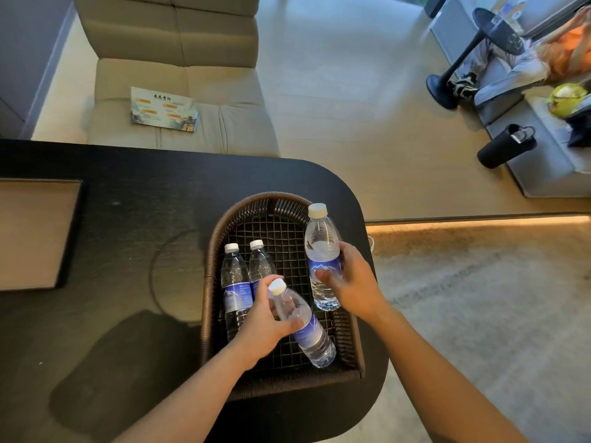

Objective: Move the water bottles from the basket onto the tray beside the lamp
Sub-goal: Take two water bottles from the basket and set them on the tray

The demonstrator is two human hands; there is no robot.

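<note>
A dark woven basket (211, 251) sits at the right end of a black table (128, 193). Two clear water bottles with blue labels and white caps stand inside it at the left: one (235, 282) beside the other (260, 263). My left hand (265, 324) grips a third bottle (303, 327) near its neck, tilted over the basket's front. My right hand (351, 282) holds another bottle (321, 251) upright, lifted over the basket's right side. A tan tray (32, 231) with a dark rim lies at the table's left edge. No lamp is in view.
A beige sofa (179, 91) with a printed leaflet (163, 110) stands behind the table. At the right are a pale floor, a rug, a black flask (505, 145), a round side table (499, 30) and a seated person's legs (499, 78).
</note>
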